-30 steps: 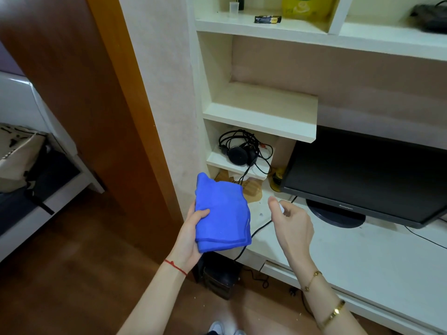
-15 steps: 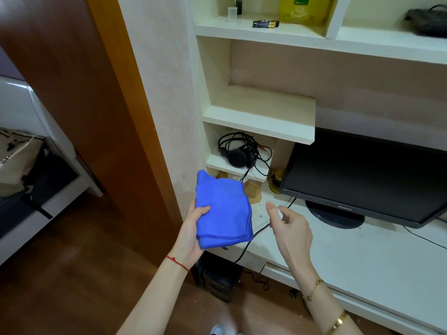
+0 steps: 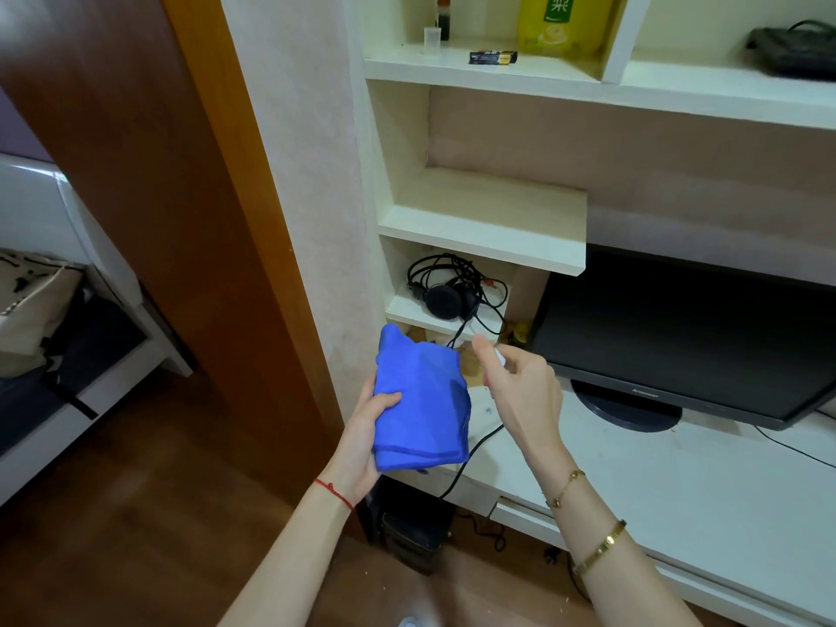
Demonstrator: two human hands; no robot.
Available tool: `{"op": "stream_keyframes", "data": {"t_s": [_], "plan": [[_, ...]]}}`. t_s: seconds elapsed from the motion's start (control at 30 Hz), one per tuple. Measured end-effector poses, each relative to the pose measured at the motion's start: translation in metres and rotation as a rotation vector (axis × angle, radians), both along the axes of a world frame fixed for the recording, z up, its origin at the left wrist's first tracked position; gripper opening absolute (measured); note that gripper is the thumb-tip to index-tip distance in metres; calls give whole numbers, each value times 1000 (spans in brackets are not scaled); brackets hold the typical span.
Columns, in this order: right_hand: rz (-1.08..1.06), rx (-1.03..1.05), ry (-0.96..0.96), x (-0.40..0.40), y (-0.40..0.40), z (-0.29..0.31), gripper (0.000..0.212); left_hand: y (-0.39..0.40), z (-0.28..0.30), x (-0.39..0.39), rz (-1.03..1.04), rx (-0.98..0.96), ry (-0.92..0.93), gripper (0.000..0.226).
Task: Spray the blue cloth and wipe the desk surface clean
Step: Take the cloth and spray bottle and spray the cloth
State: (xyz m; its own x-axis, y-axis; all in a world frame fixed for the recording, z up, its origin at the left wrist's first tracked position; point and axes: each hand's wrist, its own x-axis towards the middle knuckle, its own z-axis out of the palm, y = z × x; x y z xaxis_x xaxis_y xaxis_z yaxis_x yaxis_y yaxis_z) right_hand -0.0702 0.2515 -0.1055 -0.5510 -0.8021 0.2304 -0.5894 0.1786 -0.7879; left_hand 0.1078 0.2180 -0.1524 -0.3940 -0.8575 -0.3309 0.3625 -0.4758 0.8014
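A folded blue cloth (image 3: 420,405) stands upright in my left hand (image 3: 362,438), held at its lower left edge, just off the desk's left end. My right hand (image 3: 520,391) is closed around a small white spray bottle (image 3: 499,355); only its white top shows above the fingers, and it points at the cloth from the right, a short gap away. The white desk surface (image 3: 656,481) stretches to the right below both hands and carries faint specks.
A black monitor (image 3: 678,341) on a round base (image 3: 626,407) stands on the desk at the right. A black cable (image 3: 470,450) hangs over the desk's front edge. Headphones (image 3: 445,298) fill a small shelf above. A wooden door panel (image 3: 181,219) is at left.
My right hand has lifted from near the desk and moved left, closer to the cloth. The cloth and my left hand have stayed nearly in place.
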Motion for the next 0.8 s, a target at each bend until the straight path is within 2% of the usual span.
{"op": "stream_keyframes", "data": {"t_s": [0.07, 0.2, 0.3, 0.53, 0.67, 0.8], "plan": [[0, 18, 13, 3, 7, -3, 65, -1, -1, 0, 22, 24, 25, 47], [53, 65, 30, 11, 27, -14, 52, -5, -3, 3, 67, 78, 103, 47], [79, 86, 49, 12, 39, -23, 55, -8, 0, 4, 76, 88, 114, 43], [-126, 75, -14, -14, 35, -29, 70, -9, 4, 8, 44, 63, 143, 45], [-132, 36, -55, -23, 20, -17, 68, -8, 6, 8, 25, 50, 139, 44], [-126, 37, -19, -15, 2, 0, 64, -6, 8, 8, 0, 26, 113, 55]]}}
